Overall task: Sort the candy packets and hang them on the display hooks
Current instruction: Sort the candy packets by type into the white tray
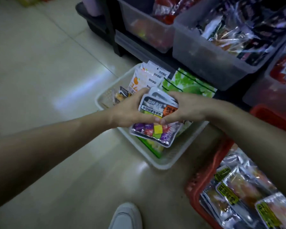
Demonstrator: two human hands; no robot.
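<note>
Several candy packets (156, 105), left hand (128, 112), right hand (187, 108) gripping — basket (163, 164) below

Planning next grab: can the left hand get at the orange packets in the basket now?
Probably not yet: both the left hand and right hand grip the candy stack. The orange packets stand uncovered just beyond, so freeing it should do.

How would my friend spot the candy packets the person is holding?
Find the white basket on the floor before the dark shelves. Above it, the left hand and right hand grip a stack of candy packets. Unlike the orange packets and green packets behind, it has a grey top and bright purple, yellow and red sweets showing.
</note>
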